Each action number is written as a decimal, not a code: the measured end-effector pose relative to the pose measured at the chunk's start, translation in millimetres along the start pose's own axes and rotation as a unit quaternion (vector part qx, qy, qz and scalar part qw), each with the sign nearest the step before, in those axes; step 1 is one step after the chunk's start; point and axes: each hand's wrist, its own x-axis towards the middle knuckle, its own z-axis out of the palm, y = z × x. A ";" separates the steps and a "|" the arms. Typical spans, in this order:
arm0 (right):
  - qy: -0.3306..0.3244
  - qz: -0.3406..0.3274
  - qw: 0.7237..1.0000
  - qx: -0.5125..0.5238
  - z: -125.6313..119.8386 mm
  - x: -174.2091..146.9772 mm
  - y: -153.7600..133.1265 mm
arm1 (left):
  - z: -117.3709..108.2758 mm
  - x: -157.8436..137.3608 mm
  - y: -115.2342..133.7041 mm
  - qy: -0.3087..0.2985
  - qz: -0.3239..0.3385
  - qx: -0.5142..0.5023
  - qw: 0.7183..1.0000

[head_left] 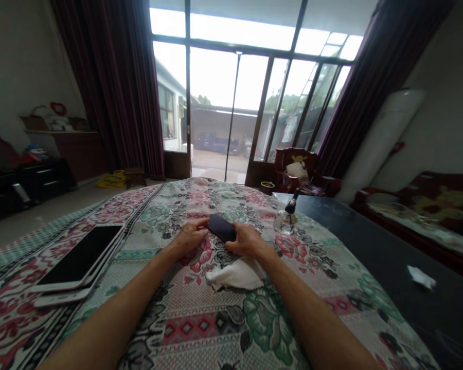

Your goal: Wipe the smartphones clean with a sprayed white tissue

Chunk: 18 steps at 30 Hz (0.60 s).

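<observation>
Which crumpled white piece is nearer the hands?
The larger white cloth, on the patterned tablecloth near the right hand; the smaller white scrap lies farther right, on the dark surface.

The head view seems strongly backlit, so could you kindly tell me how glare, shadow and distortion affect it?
Head view: the upper window panes burn out to white; head view: the left curtain and wooden sofa sink into shade; head view: the white column leans outward, likely lens distortion; head view: the dark phone shows little surface detail.
</observation>
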 end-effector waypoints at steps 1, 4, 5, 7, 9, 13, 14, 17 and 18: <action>0.003 0.016 1.000 -0.005 -2.7 -1.7 1.4 | 4.2 -1.4 0.9 -0.004 0.004 0.001 1.000; 0.011 0.060 0.998 -0.013 -12.8 -6.1 10.8 | 11.2 -4.4 -3.4 -0.004 0.023 0.023 0.999; 0.014 0.080 0.997 -0.015 -16.2 -7.1 15.1 | 12.2 -4.6 -6.2 0.007 0.029 0.035 0.999; 0.022 0.130 0.991 -0.022 -22.1 -8.3 23.5 | 13.1 -3.9 -11.6 0.003 0.055 0.060 0.997; 0.031 0.180 0.983 -0.034 -25.8 -8.7 30.2 | 13.7 -2.6 -15.1 0.015 0.068 0.087 0.994; 0.027 0.227 0.973 -0.044 -27.5 -9.3 35.6 | 15.2 -1.3 -17.1 0.038 0.085 0.119 0.989; 0.025 0.230 0.972 -0.047 -27.4 -9.7 35.9 | 15.5 -1.3 -17.2 0.040 0.090 0.122 0.988; 0.018 0.233 0.971 -0.059 -27.6 -11.5 36.7 | 16.1 -1.9 -16.8 0.040 0.102 0.133 0.985; 0.012 0.234 0.970 -0.060 -28.1 -12.1 37.1 | 16.1 -2.2 -16.6 0.040 0.105 0.138 0.984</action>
